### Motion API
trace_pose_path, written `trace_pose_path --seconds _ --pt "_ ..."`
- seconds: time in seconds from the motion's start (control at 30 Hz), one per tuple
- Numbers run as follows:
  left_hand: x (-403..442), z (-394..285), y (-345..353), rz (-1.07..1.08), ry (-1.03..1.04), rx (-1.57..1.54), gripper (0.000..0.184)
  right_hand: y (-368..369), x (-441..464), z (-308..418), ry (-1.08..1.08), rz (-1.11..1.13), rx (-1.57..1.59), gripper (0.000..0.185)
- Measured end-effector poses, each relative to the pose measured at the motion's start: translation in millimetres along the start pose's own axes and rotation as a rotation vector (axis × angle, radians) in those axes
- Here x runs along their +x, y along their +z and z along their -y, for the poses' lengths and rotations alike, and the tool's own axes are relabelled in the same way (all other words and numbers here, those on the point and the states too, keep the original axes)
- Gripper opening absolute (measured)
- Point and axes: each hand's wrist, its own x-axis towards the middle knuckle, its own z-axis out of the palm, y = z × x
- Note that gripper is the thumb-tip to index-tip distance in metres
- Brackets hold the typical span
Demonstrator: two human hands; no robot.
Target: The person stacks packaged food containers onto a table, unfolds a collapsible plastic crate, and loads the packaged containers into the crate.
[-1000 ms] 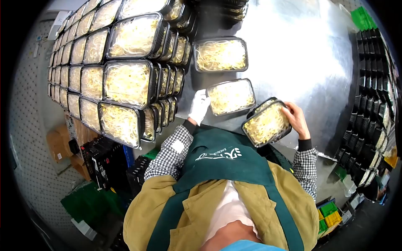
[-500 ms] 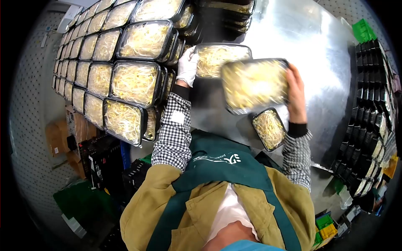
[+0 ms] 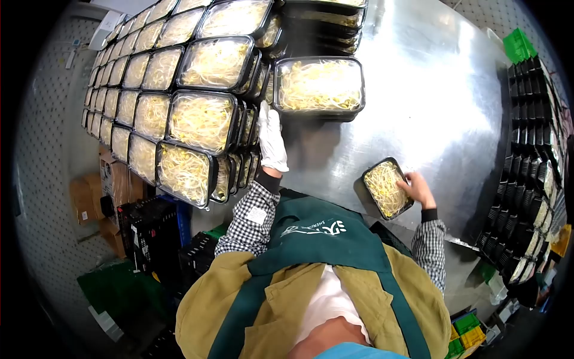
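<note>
My left hand (image 3: 272, 140), in a white glove, is stretched out and holds nothing. It lies between stacked trays of bean sprouts (image 3: 202, 121) on its left and a pile of trays on its right. That pile's top bean sprout tray (image 3: 320, 85) is black with clear film over pale yellow sprouts. My bare right hand (image 3: 418, 189) is at the right edge of a lone bean sprout tray (image 3: 384, 189) near the table's front edge. Its fingers are closed on the rim, and the tray sits angled on the metal.
The shiny metal table (image 3: 430, 113) spreads to the right. More stacked trays (image 3: 326, 24) stand at the back. Nested black trays (image 3: 517, 161) line the right side. Black crates (image 3: 146, 230) and cardboard boxes (image 3: 113, 179) are at the lower left.
The tray my right hand carried now lies on top of the pile, and that hand has moved down to the lone tray. My left hand has let go of the pile's tray and drawn back slightly.
</note>
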Motion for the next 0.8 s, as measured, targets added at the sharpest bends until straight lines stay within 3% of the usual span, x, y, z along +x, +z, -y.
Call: trace_pose_path --seconds 0.03,0.1,0.17,0.2,0.27,0.37,0.4,0.43,0.5,0.57,0.63,0.7,0.8 --pt "-2 5 -4 0.005 0.013 0.021 0.061 2 -13 4 0.161 0.035 0.268 0.036" --pt "-14 -7 7 -0.053 0.029 0.047 0.059 17 -28 -10 0.187 -0.010 0.581 0.029" --pt "-16 -7 4 -0.009 0.247 0.187 0.056 7 -30 1 -0.076 -0.205 0.473 0.026" --pt "-25 -15 5 -0.027 0.241 0.131 0.056 -4 -29 10 -0.208 -0.305 0.413 0.026" --pt "-37 -29 6 -0.010 0.412 0.267 0.058 -73 -30 61 -0.194 -0.197 0.446 0.023" --pt "-56 -71 19 0.078 0.716 0.395 0.057 -158 -7 130 -0.384 -0.172 0.448 0.019" --pt "-64 -94 35 0.088 0.762 0.235 0.054 -179 7 162 -0.389 -0.201 0.368 0.026" --pt "-62 -113 39 0.048 1.048 0.454 0.053 -199 27 191 -0.445 -0.191 0.261 0.034" --pt "-58 -144 48 0.154 1.235 0.596 0.055 -222 69 252 -0.761 -0.211 0.076 0.033" --pt "-43 -157 68 0.247 1.163 1.077 0.056 -221 112 293 -0.891 -0.159 0.032 0.027" --pt "-14 -125 90 0.090 1.133 1.541 0.051 -204 158 297 -0.932 -0.265 0.131 0.031" --pt "28 -87 85 0.234 0.942 1.643 0.051 -194 185 270 -0.904 -0.393 0.381 0.031" --pt "30 -85 76 0.206 0.983 1.535 0.052 -124 224 183 -0.398 -0.195 0.479 0.036"
